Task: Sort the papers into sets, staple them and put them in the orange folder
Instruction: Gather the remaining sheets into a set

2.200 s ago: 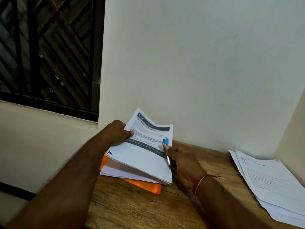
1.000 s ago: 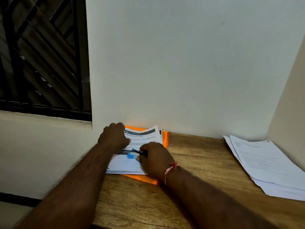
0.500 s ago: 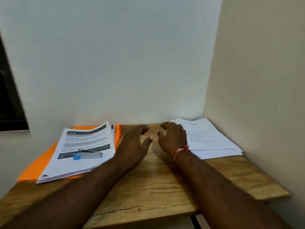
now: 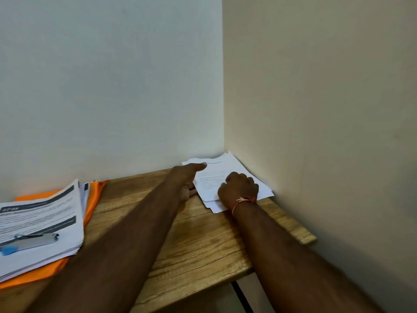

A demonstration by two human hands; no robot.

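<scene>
The wooden table (image 4: 203,245) carries the orange folder (image 4: 94,199) at my left, with a printed stack (image 4: 40,220) and the stapler (image 4: 33,241) on it. The loose papers (image 4: 214,176) lie in the far right corner. I judge them light, floppy and slippery, best lifted by an edge, though the walls (image 4: 316,109) crowd them. My left hand (image 4: 187,184) pinches their left edge. My right hand (image 4: 239,186) curls on top; I cannot tell whether it grips.
</scene>
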